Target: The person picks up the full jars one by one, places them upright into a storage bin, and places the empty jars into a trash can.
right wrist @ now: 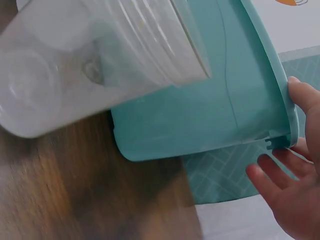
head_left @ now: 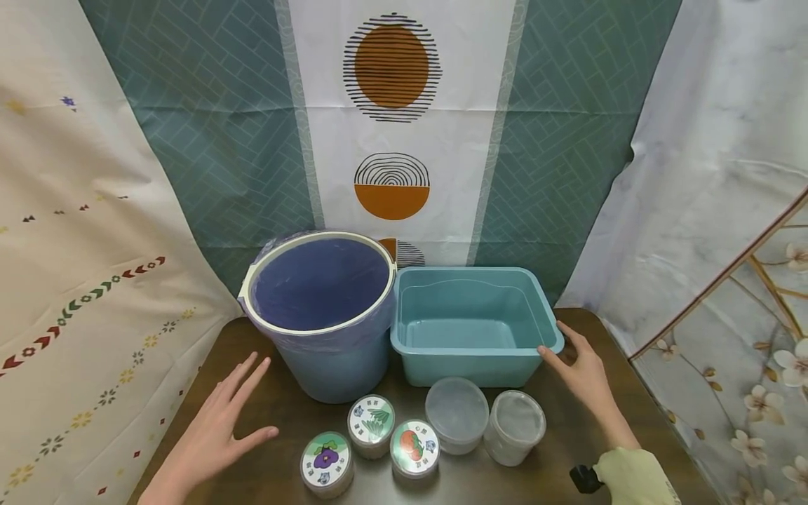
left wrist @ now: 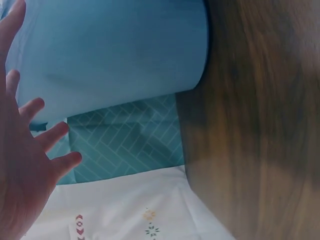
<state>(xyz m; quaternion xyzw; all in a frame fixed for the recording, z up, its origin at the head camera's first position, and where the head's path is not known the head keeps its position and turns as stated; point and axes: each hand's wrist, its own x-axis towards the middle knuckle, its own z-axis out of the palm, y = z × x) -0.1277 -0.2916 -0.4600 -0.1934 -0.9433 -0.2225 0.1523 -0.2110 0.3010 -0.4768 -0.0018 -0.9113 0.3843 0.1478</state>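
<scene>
My left hand hovers at the left, fingers spread, touching nothing, in front of a blue bucket with a cream rim. In the left wrist view the same hand is beside the bucket's wall. My right hand holds the front right corner of a teal rectangular basin. The right wrist view shows the thumb of that hand on the rim of the basin and other fingers at its outer side. The basin's inside shows no contents.
In front stand three lidded jars with picture labels: purple flower, green vegetable and red fruit. Two clear tubs stand to their right, near the basin. Patterned cloth hangs behind the brown table.
</scene>
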